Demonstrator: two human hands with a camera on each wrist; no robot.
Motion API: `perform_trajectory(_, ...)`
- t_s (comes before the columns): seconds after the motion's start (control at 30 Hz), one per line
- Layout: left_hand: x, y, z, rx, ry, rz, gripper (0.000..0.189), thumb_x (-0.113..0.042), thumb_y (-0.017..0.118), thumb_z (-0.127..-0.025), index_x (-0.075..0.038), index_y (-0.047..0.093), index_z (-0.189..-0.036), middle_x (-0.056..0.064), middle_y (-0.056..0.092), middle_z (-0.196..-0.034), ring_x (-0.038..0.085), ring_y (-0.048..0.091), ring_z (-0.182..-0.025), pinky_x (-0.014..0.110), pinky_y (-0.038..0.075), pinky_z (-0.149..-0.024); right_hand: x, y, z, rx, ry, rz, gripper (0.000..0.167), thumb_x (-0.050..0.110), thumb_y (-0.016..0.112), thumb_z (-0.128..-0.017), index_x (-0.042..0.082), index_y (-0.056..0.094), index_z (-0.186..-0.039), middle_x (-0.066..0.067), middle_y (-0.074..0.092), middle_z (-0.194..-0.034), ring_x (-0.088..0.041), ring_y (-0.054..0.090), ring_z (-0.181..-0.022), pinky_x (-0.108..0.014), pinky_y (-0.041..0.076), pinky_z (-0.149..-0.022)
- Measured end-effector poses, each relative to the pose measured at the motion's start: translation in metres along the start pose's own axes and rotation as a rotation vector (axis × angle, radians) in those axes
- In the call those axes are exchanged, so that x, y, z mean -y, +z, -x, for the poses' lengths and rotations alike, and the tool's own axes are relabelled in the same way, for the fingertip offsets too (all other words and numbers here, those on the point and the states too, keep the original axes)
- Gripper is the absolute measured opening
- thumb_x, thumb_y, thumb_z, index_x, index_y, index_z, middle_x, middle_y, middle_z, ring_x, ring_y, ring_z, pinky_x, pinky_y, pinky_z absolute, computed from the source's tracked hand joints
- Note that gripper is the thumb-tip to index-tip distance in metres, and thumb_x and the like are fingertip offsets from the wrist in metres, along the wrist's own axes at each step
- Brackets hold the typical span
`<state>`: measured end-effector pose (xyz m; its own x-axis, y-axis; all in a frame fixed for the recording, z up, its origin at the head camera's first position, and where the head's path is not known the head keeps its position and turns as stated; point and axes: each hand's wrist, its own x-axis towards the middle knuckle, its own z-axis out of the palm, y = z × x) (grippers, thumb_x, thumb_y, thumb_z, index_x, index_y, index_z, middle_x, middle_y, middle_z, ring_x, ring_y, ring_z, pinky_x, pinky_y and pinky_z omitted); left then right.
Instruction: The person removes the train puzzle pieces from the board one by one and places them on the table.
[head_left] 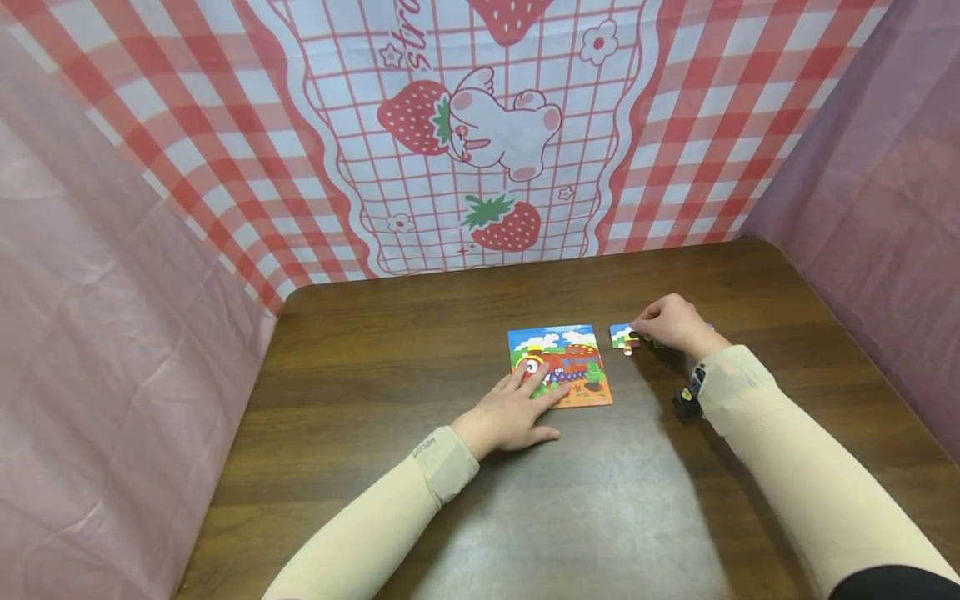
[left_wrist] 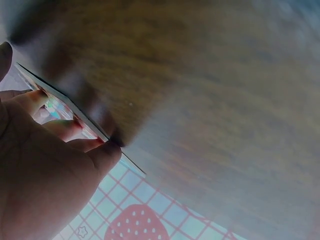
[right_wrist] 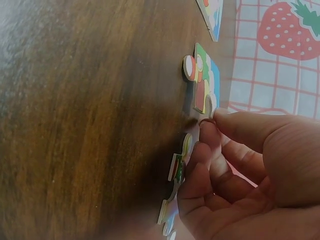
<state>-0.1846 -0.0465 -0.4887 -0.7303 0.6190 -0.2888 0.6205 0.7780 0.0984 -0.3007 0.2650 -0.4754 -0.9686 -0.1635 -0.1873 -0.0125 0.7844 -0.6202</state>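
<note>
My left hand rests with spread fingers on the lower left of a square picture of a smiling red train under a blue sky. In the left wrist view the fingers lie over the thin edge of the picture board. To the right, my right hand pinches a jigsaw puzzle piece at its notched end between thumb and index finger. That piece shows blue, green and red, with a rounded tab. Under the curled fingers lie several more puzzle pieces, partly hidden by the hand.
The brown wooden table meets a red-and-white checked strawberry cloth at its back edge. Pink cloths hang at both sides. A small black device sits at the right wrist.
</note>
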Motion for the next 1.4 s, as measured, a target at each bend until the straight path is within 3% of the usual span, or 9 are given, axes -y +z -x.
perform_trajectory(0.83,-0.003,0.003,-0.002,0.003,0.005,-0.004,0.076,-0.064,0.045,-0.101,-0.038,0.012,-0.164,0.009,0.005,-0.17,0.04,0.007,-0.152,0.045,0.018,-0.12,-0.003,0.0,0.005,-0.004,-0.001,-0.032,0.035,0.025,0.064,-0.101,-0.007,0.074,-0.112,-0.019,0.071,-0.102,-0.029,0.062,-0.085,-0.042,0.053,-0.071)
perform_trajectory(1.0,-0.003,0.001,-0.003,0.01,0.004,0.002,0.076,-0.064,0.044,-0.101,-0.038,0.011,-0.164,0.009,0.004,-0.17,0.039,0.005,-0.152,0.045,0.017,-0.12,0.0,0.0,0.006,-0.007,-0.023,-0.069,0.032,0.022,0.065,-0.101,-0.007,0.074,-0.111,-0.018,0.072,-0.097,-0.029,0.065,-0.085,-0.04,0.054,-0.069)
perform_trajectory(1.2,-0.002,0.0,-0.003,-0.003,0.007,0.043,0.075,-0.064,0.045,-0.101,-0.038,0.014,-0.164,0.01,0.006,-0.17,0.041,0.006,-0.152,0.049,0.017,-0.12,0.008,0.0,0.007,-0.004,-0.061,-0.099,0.034,0.025,0.065,-0.102,-0.005,0.073,-0.115,-0.02,0.071,-0.106,-0.031,0.065,-0.09,-0.042,0.055,-0.073)
perform_trajectory(1.4,0.002,-0.001,-0.005,-0.02,-0.004,0.067,0.078,-0.065,0.045,-0.101,-0.034,0.014,-0.165,0.01,0.002,-0.17,0.039,0.003,-0.152,0.051,0.014,-0.12,0.024,0.016,0.008,0.009,-0.117,-0.102,0.029,0.023,0.067,-0.1,-0.003,0.075,-0.111,-0.015,0.073,-0.099,-0.028,0.066,-0.084,-0.038,0.054,-0.07)
